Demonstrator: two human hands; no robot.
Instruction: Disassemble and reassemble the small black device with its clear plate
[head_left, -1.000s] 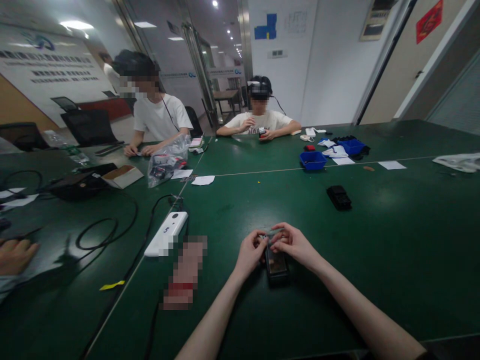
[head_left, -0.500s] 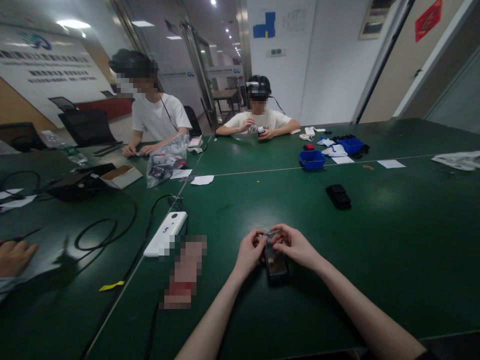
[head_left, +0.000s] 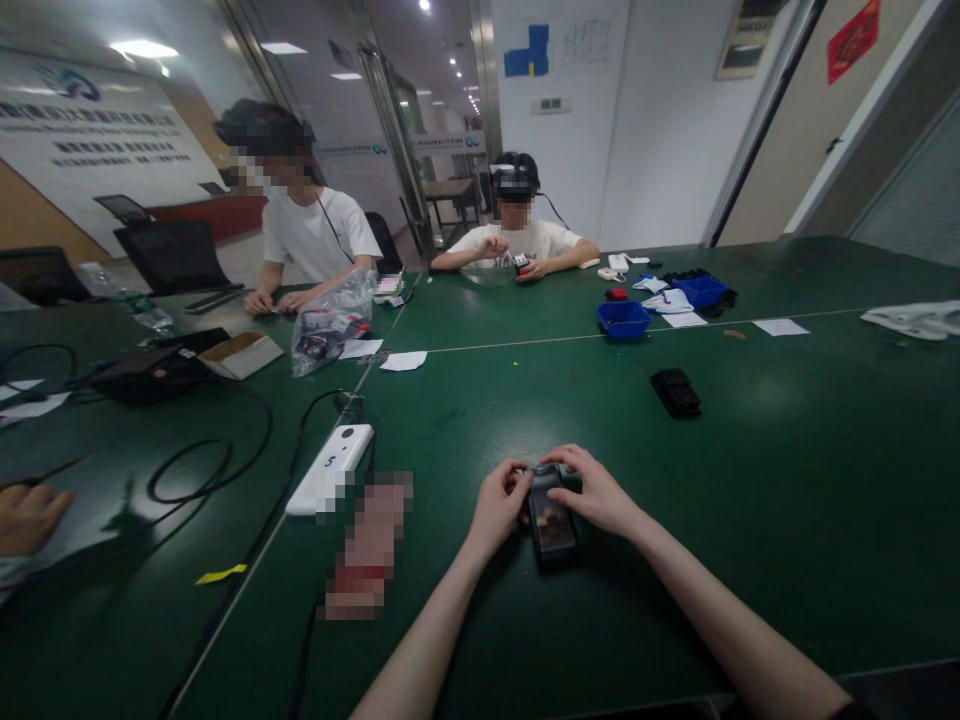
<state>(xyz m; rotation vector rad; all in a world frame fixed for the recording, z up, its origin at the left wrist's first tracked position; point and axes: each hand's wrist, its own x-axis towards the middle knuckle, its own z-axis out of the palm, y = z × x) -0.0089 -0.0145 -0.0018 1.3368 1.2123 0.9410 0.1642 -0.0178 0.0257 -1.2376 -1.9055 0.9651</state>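
A dark rectangular device (head_left: 553, 525) with a glossy, phone-like front lies on the green table, its top end between my two hands. My left hand (head_left: 501, 500) is closed on its upper left edge, thumb and fingers pinched together. On the other side, my right hand (head_left: 596, 492) curls around the upper right corner, with the thumb against the glossy face and the fingers over the top end. My fingers partly cover the top, so small details there cannot be made out.
To the left lie a white power bank (head_left: 330, 470) marked 5, a blurred-out flat item (head_left: 371, 540) and black cables. A black pouch-like item (head_left: 675, 392) and a blue tray (head_left: 625, 320) are farther right. Two people sit across; another person's hand (head_left: 34, 517) is at far left.
My right fingers have drawn back from my left fingertips and spread along the device's upper right edge. More of the device's top end now shows. My left hand stays in place.
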